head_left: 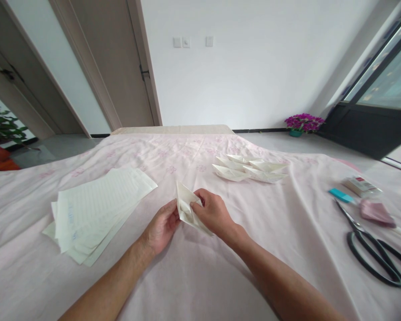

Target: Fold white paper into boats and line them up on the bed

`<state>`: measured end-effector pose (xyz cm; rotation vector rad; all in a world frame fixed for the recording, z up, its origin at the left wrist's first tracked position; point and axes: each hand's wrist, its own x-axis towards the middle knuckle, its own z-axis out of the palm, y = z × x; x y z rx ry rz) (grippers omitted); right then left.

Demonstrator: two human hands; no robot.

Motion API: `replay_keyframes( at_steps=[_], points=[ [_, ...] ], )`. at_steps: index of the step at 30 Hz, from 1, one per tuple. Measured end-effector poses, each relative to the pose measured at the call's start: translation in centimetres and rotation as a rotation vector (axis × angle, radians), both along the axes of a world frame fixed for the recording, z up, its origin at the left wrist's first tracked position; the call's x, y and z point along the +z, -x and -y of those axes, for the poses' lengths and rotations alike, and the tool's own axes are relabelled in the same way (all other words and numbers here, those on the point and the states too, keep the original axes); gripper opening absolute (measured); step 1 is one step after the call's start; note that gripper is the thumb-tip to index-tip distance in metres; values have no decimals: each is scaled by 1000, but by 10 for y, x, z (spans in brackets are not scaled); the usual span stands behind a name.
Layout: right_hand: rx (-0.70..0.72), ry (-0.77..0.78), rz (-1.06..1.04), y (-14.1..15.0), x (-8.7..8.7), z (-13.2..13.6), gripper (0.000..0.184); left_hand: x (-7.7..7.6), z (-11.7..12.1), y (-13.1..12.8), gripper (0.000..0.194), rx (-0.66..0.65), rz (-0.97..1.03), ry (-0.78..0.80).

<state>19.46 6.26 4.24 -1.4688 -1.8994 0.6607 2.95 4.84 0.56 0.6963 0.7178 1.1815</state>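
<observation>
A folded piece of white paper is held just above the pink cloth in the middle. My left hand pinches its left edge with thumb and fingers. My right hand grips its right side, fingers curled over the fold. To the left lies a loose stack of lined paper sheets. Beyond the hands, several finished folded paper boats sit together on the cloth.
Black-handled scissors lie at the right, with a teal object, a small box and a pink item nearby. A purple flower pot stands by the wall. Doors are at the back left.
</observation>
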Motion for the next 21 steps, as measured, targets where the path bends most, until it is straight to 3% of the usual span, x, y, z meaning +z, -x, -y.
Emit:
replay_keyframes(
  at_steps=[6,14,21],
  points=[
    [63,9,-143,-2,2,0,22,-2,-1,0,18,64,37,22],
    [114,12,-149,-1,8,2,23,-6,-1,0,24,108,56,22],
    [293,166,-201,-11,20,6,47,-1,-1,-1,27,150,108,8]
  ],
)
